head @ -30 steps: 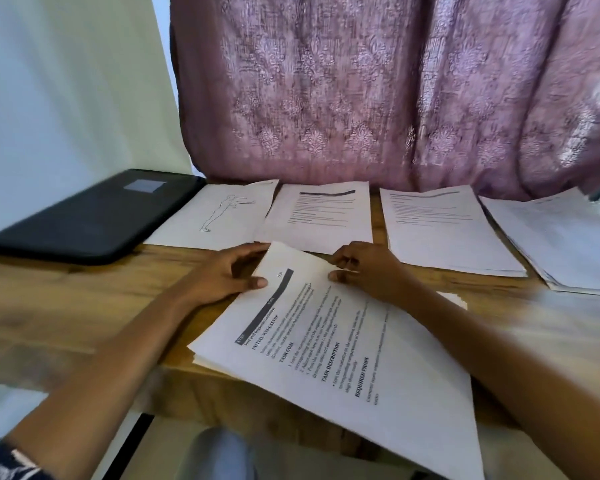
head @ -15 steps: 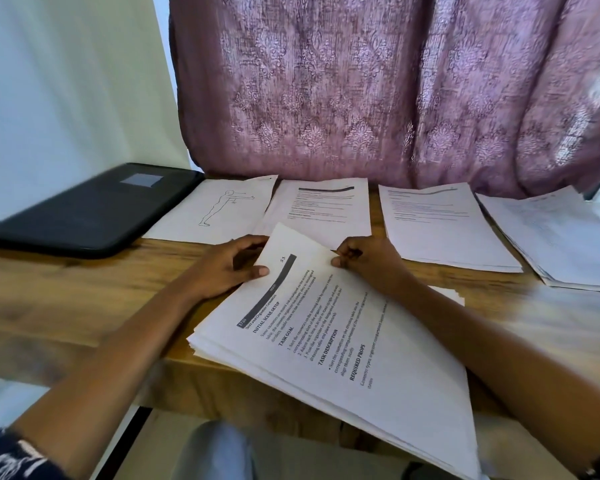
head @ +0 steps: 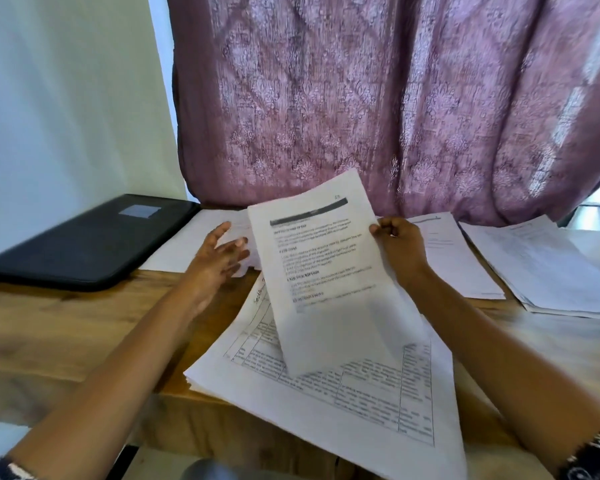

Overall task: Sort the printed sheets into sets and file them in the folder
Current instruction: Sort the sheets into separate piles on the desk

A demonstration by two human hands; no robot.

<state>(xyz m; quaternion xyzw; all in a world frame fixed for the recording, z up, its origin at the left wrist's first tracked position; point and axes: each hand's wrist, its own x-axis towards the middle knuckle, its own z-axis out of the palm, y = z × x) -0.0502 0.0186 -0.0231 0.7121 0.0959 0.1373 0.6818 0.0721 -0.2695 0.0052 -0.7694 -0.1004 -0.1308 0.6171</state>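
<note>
— Pinching the right edge of a raised printed sheet [head: 319, 265] with the right hand [head: 397, 242]?
— Yes, curled on it; left hand [head: 219, 258] just left, fingers spread, gripping nothing
— And the stack [head: 326, 403]?
— Lying on the table [head: 66, 334] below both hands; black folder [head: 84, 244] flat, left of the left hand

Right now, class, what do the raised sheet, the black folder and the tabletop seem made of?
The raised sheet: thin matte paper; it curves. The black folder: probably plastic or leatherette; faint sheen, rounded corner. The tabletop: wood or wood-look laminate; brown grain streaks.
</note>
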